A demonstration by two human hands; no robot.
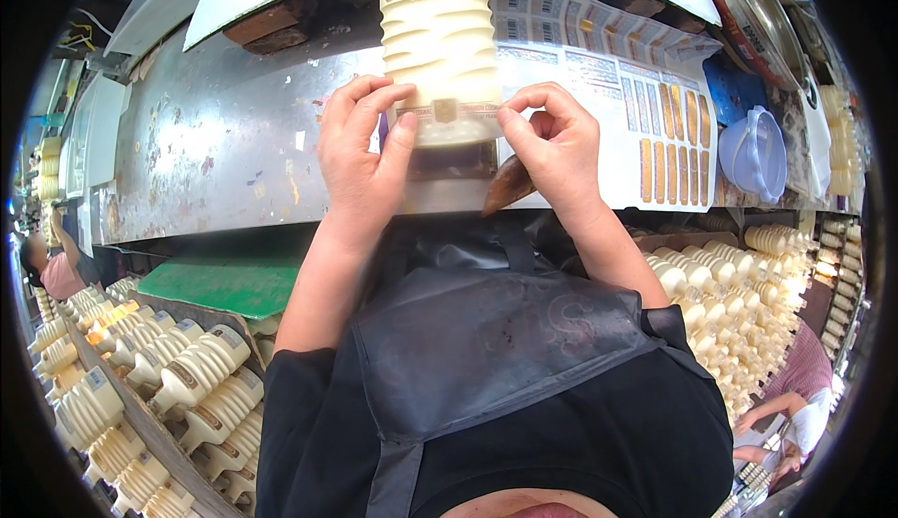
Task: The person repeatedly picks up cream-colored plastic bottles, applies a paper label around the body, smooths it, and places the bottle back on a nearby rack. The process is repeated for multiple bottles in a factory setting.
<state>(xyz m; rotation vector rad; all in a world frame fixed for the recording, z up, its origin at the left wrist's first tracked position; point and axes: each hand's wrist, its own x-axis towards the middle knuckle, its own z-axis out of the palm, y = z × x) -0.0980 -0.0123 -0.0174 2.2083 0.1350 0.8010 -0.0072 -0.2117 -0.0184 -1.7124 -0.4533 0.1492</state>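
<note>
A cream, spirally ribbed bottle (pixel 438 36) lies in front of me on the bench, with a gold band near its far end. Across its near smooth part runs a thin clear label strip (pixel 468 112) with a small gold patch in the middle. My left hand (pixel 365 139) has thumb and forefinger at the strip's left end, against the bottle. The right end is pinched between thumb and forefinger of my right hand (pixel 558 139). Below that hand's curled fingers juts a brown pointed flat piece (pixel 510 184); whether the fingers hold it is hidden.
A label sheet (pixel 608 74) with gold and blue strips lies right of the bottle on the metal bench (pixel 224 144). Beyond it stands a light-blue bucket (pixel 754 155). Racks of similar bottles (pixel 196 368) flank me, beside a green board (pixel 224 275). Other people are at far left and lower right.
</note>
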